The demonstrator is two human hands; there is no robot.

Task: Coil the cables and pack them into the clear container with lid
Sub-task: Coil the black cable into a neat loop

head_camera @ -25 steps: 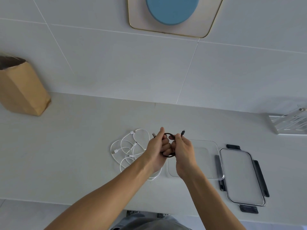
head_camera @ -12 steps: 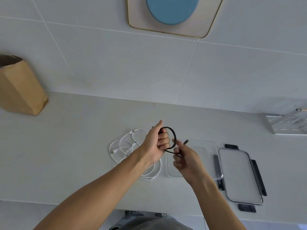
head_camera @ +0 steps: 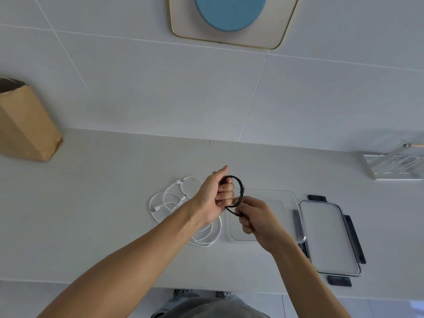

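The left hand point(head_camera: 212, 196) was curled round the black cable point(head_camera: 238, 191), holding its loops as a small ring above the table point(head_camera: 96, 214). The right hand point(head_camera: 257, 220) pinched the cable's loose tail just below that ring, fingers bent about it. Half a second earlier the right hand had held the free end out to the side with the plug showing; now it had come in under the coil and the tail was drawn close against the loops. That suggested the winding was nearly finished and the end was being tucked or wrapped. The clear container point(head_camera: 289, 198) lay open directly beneath the right hand, its lid point(head_camera: 328, 237) just beside it. The white cables point(head_camera: 174, 200) remained loosely heaped on the table under the left wrist, not yet coiled.
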